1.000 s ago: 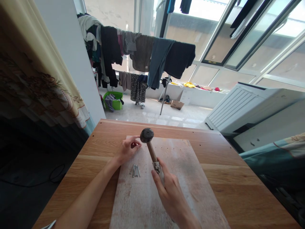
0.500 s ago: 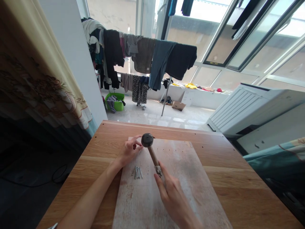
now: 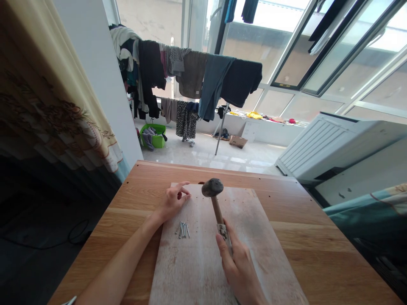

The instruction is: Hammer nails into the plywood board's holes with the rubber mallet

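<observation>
A hammer (image 3: 216, 207) with a dark rounded head and a taped wooden handle is gripped in my right hand (image 3: 239, 258). Its head is raised over the far part of a worn, pale wooden board (image 3: 203, 262). At the board's far left corner, my left hand (image 3: 173, 202) rests with thumb and a fingertip close together and another finger stretched out. Whatever may be between those fingertips is too small to make out. Several loose nails (image 3: 183, 230) lie on the board nearer to me, below my left hand. Small dark spots form a row along its far side.
Beneath the board is a brown wooden table (image 3: 321, 250). Beyond it stand a rack of hanging clothes (image 3: 190, 76), a green basket (image 3: 158, 137) and a cardboard box (image 3: 238, 141). A white ribbed appliance (image 3: 321, 140) is to the right, a curtain (image 3: 79, 114) to the left.
My right hand and the hammer have shifted to the right, so the hammer head is farther from my left fingers. My left hand and the loose nails stay in place.
</observation>
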A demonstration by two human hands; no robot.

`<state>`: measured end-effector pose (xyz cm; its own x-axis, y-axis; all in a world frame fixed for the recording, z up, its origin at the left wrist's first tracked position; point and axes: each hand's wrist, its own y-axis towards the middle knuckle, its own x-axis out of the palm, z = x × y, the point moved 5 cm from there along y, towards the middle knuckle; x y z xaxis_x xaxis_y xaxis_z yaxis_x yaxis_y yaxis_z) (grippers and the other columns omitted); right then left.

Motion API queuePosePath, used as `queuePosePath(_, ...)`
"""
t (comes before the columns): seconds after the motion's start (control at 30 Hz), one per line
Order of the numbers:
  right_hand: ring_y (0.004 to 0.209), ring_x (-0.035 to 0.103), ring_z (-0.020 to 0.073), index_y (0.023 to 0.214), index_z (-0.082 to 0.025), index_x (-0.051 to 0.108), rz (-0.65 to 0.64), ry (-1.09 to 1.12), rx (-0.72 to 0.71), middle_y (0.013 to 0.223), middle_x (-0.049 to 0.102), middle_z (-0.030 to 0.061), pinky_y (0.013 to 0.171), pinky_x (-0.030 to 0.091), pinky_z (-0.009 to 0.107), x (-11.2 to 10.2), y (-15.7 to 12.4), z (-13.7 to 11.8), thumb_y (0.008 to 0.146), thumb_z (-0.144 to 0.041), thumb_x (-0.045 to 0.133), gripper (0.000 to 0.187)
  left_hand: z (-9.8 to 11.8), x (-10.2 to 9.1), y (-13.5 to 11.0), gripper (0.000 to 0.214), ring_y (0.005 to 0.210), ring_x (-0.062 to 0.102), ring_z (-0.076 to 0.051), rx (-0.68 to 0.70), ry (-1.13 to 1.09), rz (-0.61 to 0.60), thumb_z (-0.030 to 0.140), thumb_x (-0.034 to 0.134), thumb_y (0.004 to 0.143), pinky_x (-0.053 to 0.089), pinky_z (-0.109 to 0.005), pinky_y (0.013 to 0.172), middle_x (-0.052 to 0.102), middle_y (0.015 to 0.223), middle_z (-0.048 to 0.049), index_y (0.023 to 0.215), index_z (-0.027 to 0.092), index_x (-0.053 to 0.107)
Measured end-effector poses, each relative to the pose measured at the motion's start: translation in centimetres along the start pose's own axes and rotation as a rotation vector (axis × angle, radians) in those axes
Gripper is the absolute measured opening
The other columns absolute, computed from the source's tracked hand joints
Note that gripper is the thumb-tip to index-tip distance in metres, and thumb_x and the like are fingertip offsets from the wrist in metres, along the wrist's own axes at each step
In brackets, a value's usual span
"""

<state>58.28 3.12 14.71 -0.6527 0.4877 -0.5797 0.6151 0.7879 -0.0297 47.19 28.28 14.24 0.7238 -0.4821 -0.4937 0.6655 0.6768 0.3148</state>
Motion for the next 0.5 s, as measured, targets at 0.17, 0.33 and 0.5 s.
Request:
queuePosePath(0.17,0.131,0.064,0.0325,0.153,-0.02,0.052,0.007,-0.014,0.015,0.142,0.069,0.0117,0.105,0.055,0.047,0.0,-0.5,1.1,0.103,-0.057,0.046,0.062,0.1,0.1,0.1,0.035,0.063,0.058,-0.014,0.0,-0.021,-0.023,0.023,0.064,0.084,0.051,-0.027,0.068,0.078,0.085,-0.0002,0.118,0.022,0.067)
queuePosePath(0.33,0.11,0.076,0.0351,0.144,-0.022,0.062,0.119,0.034,0.024,0.116,0.08,0.0126,0.082,0.065,0.043,0.0,-1.0,0.6,0.1,-0.061,0.047,0.061,1.4,-1.7,0.5,0.017,0.063,0.057,-0.013,-0.001,-0.021,-0.063,0.029,0.068,0.08,0.048,-0.024,0.061,0.067,0.076,0.0018,0.094,0.02,0.064)
queuePosePath(0.5,0.063,0.076,0.0315,0.147,-0.019,0.059,0.102,0.097,0.082,0.071,0.077,0.0076,0.048,0.06,0.037,0.1,-1.1,1.0,0.1,-0.064,0.044,0.067,4.0,-2.4,-0.2,0.008,0.057,0.046,-0.011,-0.064,0.077,-0.504,0.023,0.063,0.078,0.034,-0.023,0.054,0.049,0.063,0.0063,0.071,0.021,0.059)
